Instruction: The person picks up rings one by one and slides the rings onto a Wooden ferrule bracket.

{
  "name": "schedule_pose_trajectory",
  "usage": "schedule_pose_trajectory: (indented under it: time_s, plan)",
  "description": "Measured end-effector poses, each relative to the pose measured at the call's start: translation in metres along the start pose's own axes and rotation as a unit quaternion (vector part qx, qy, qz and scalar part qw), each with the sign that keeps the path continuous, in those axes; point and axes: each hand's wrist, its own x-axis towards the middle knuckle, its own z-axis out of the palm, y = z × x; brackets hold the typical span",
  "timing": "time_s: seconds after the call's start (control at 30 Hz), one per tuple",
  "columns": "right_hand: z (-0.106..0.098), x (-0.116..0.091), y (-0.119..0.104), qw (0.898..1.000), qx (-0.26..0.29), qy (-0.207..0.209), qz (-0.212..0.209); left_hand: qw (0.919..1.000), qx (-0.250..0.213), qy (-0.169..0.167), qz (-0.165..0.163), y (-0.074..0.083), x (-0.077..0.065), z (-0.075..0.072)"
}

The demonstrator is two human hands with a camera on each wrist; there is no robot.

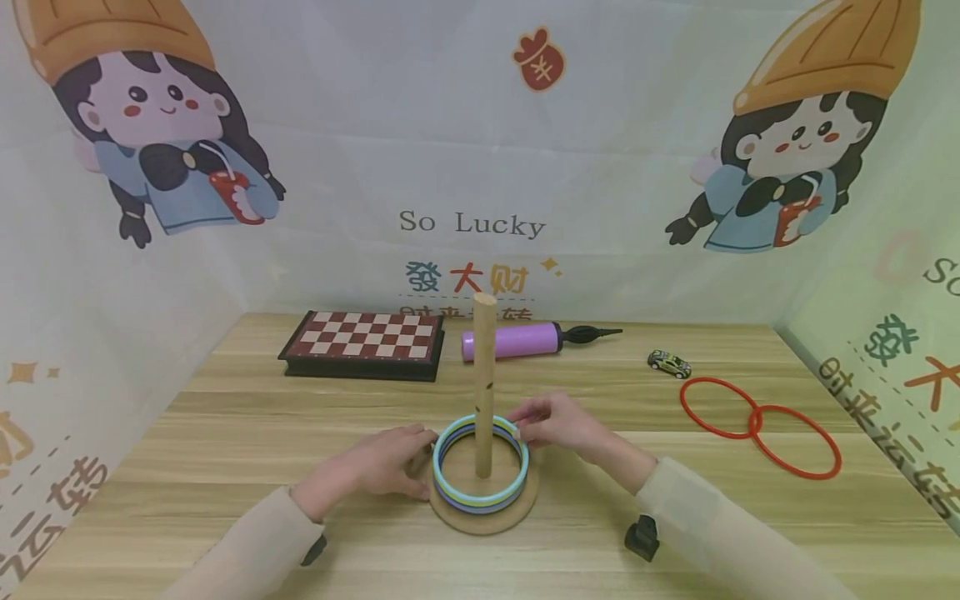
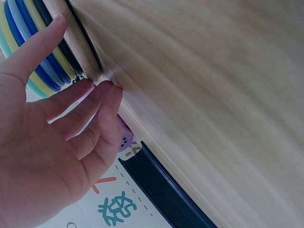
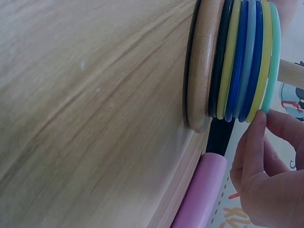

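Observation:
A wooden peg [image 1: 484,375] stands upright on a round wooden base [image 1: 483,525]. Around it lies a stack of thin rings in dark, yellow, blue and light blue [image 3: 245,61], topped by a mint-green ring [image 3: 274,57]. My right hand [image 1: 555,423] pinches the edge of that top ring between thumb and fingertip at the far right side. At the left rim of the base, my left hand [image 1: 378,462] holds on with thumb and fingertips spread along the edge. The left wrist view shows its thumb [image 2: 45,40] across the stack, its tip at the wood.
Two overlapping red rings [image 1: 795,443] lie at the right, near a small toy car [image 1: 669,363]. Behind the peg is a purple hand pump [image 1: 517,340] with a black nozzle. A checkered board box [image 1: 363,342] sits at the back left, before a printed cloth backdrop [image 1: 337,183].

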Motion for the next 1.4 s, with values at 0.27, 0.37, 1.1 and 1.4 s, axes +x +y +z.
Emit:
schedule_pose_trajectory:
  time_s: [0.27, 0.37, 1.1, 1.4]
  plan:
    - [0.0, -0.002, -0.002, 1.0, -0.009, 0.001, -0.002, 1.0, 0.001, -0.001, 0.0, 0.0, 0.0, 0.0]
    - [-0.002, -0.002, -0.001, 1.0, -0.016, 0.001, -0.006, 1.0, -0.004, 0.001, 0.002, -0.001, 0.0, 0.001]
    - [-0.088, -0.058, 0.032, 0.995, -0.037, 0.091, 0.032, 0.9999, -0.003, 0.006, 0.014, -0.002, 0.001, 0.002]
    - [-0.121, -0.089, 0.037, 0.989, -0.042, 0.136, 0.05, 0.9997, -0.003, 0.011, 0.02, -0.002, 0.0, 0.002]
